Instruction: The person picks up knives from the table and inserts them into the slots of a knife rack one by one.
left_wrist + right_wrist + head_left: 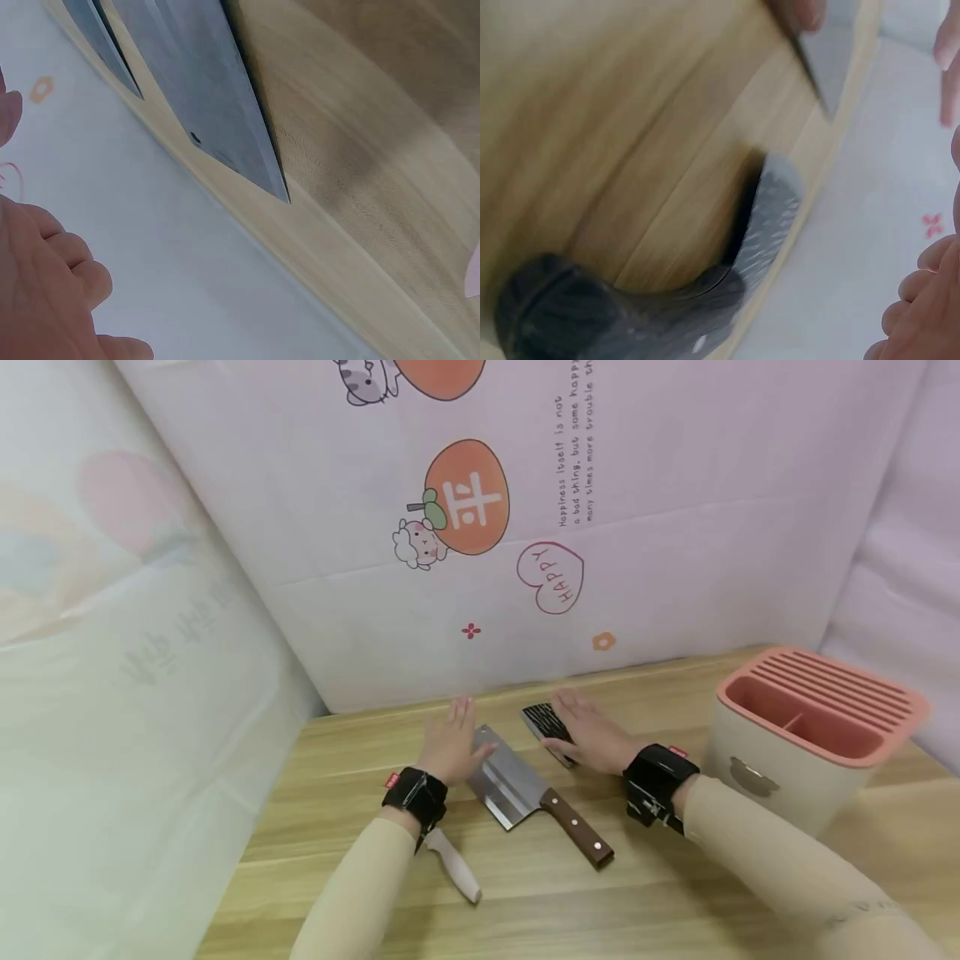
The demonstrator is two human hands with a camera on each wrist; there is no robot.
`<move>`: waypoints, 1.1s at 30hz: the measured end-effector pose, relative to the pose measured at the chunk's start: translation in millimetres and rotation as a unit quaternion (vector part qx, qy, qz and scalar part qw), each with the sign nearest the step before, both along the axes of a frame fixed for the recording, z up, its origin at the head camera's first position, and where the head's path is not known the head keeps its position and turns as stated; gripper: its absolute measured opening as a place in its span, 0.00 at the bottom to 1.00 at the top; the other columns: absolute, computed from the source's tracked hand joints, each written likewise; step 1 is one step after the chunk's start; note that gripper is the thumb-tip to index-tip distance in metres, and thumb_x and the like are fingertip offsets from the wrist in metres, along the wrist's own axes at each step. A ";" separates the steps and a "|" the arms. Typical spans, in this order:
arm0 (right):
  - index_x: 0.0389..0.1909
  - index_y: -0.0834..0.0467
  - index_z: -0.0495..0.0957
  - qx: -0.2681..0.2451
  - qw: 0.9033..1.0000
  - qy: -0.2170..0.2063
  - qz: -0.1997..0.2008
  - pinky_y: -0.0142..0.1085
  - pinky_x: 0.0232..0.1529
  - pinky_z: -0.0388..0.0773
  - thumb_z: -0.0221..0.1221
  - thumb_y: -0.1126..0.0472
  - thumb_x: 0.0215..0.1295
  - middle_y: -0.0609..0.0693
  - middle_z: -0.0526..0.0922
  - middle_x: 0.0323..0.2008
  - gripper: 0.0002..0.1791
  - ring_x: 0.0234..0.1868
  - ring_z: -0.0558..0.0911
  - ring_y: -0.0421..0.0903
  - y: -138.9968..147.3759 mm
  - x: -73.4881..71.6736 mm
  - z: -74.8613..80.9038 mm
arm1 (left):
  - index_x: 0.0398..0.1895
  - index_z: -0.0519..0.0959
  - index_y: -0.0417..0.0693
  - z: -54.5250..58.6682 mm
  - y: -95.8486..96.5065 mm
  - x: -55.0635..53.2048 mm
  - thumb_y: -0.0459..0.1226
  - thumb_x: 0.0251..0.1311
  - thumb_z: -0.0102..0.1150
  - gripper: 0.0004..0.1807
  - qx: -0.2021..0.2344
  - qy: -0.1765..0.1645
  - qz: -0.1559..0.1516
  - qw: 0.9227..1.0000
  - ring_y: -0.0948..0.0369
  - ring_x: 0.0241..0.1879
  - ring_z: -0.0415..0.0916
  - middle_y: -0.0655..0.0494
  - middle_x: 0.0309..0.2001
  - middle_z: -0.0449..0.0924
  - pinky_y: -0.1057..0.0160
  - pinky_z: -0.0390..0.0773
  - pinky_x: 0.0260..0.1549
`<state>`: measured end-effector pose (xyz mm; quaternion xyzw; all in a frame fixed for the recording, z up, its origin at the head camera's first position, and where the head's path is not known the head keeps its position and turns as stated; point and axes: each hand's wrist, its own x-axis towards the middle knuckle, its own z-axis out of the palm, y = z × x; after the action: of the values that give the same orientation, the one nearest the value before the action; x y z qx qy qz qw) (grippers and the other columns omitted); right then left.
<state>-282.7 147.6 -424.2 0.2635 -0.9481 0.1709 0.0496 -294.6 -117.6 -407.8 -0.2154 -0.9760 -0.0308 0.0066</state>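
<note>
Cleaver (508, 779): blade was smooth, reflective metal; handle (576, 828) was wood, low in sheen, with bright metal rivets. Curved-handled knife (667, 319): blade (769, 217) was metal, its face textured in streaks; handle was smooth and glossy. Pale-handled knife (456, 867): handle looked matt plastic. Slotted knife block (813, 789): body was smooth plastic, lid (832, 683) was matt plastic, emblem (753, 777) was mirror-bright. Tabletop (322, 860) was smooth, wood-grained, faintly satin. Backdrop (675, 485) was matt printed cloth, lightly creased. Sleeves (360, 893) were matt, plain cloth.
</note>
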 end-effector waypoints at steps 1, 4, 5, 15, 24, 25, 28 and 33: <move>0.73 0.68 0.42 -0.005 1.000 -0.007 0.008 0.59 0.71 0.40 0.48 0.40 0.73 0.66 0.42 0.74 0.45 0.73 0.38 0.61 1.2 6.1 2.8 | 0.75 0.36 0.38 0.3 0.4 4.1 0.59 0.69 0.45 0.49 0.005 -0.003 -0.009 1.000 0.51 0.73 0.31 0.45 0.75 0.31 0.36 0.37 0.68; 0.74 0.65 0.41 -0.014 0.999 -0.017 0.029 0.58 0.72 0.39 0.46 0.37 0.73 0.63 0.40 0.74 0.46 0.73 0.36 0.58 3.9 22.6 10.3 | 0.75 0.35 0.39 -0.4 -0.7 16.1 0.57 0.69 0.47 0.49 0.018 -0.018 -0.033 0.999 0.52 0.73 0.31 0.45 0.75 0.30 0.37 0.37 0.68; 0.75 0.65 0.41 -0.013 0.999 -0.017 0.037 0.57 0.72 0.39 0.46 0.36 0.72 0.62 0.40 0.74 0.47 0.73 0.36 0.57 4.6 27.5 12.9 | 0.75 0.35 0.39 -0.5 -1.9 20.4 0.57 0.69 0.48 0.49 0.022 -0.025 -0.039 0.999 0.53 0.73 0.30 0.46 0.75 0.30 0.37 0.36 0.68; 0.76 0.57 0.40 0.011 0.994 -0.008 0.107 0.56 0.72 0.41 0.50 0.41 0.72 0.56 0.38 0.75 0.44 0.73 0.37 0.55 15.0 67.9 26.1 | 0.76 0.36 0.42 -5.5 -25.7 58.9 0.57 0.69 0.49 0.48 0.045 -0.027 -0.088 0.995 0.53 0.73 0.31 0.49 0.75 0.31 0.34 0.34 0.66; 0.76 0.57 0.43 0.026 0.991 -0.020 0.130 0.54 0.71 0.47 0.49 0.37 0.71 0.53 0.37 0.76 0.44 0.73 0.38 0.55 46.2 100.8 22.3 | 0.76 0.42 0.44 -6.1 -49.5 89.1 0.52 0.68 0.52 0.44 0.049 0.004 -0.191 0.980 0.52 0.72 0.43 0.49 0.74 0.41 0.39 0.40 0.68; 0.76 0.56 0.43 0.030 0.991 -0.017 0.131 0.54 0.71 0.49 0.48 0.37 0.70 0.52 0.38 0.76 0.45 0.73 0.38 0.55 50.5 105.0 21.6 | 0.76 0.44 0.46 -6.3 -52.4 91.2 0.51 0.68 0.53 0.43 0.054 0.003 -0.200 0.978 0.53 0.72 0.44 0.50 0.74 0.43 0.39 0.41 0.68; 0.77 0.51 0.41 0.037 0.991 -0.014 0.130 0.53 0.69 0.54 0.47 0.35 0.70 0.49 0.39 0.76 0.44 0.74 0.41 0.53 64.2 119.7 20.7 | 0.75 0.50 0.50 -7.1 -58.2 98.2 0.44 0.65 0.58 0.40 0.073 -0.008 -0.231 0.970 0.55 0.71 0.50 0.53 0.73 0.48 0.39 0.49 0.67; 0.76 0.49 0.45 0.036 0.992 0.007 0.121 0.46 0.69 0.59 0.52 0.41 0.70 0.50 0.47 0.75 0.41 0.73 0.49 0.54 90.0 145.1 16.5 | 0.71 0.62 0.46 -11.3 -57.8 108.8 0.26 0.50 0.59 0.40 0.070 -0.051 -0.289 0.953 0.56 0.69 0.55 0.50 0.71 0.58 0.43 0.62 0.64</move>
<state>-137.6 237.6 -407.7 0.3794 -0.9143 0.1397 0.0255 -185.8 -175.4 -419.1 -0.4852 -0.8666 -0.1104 -0.0376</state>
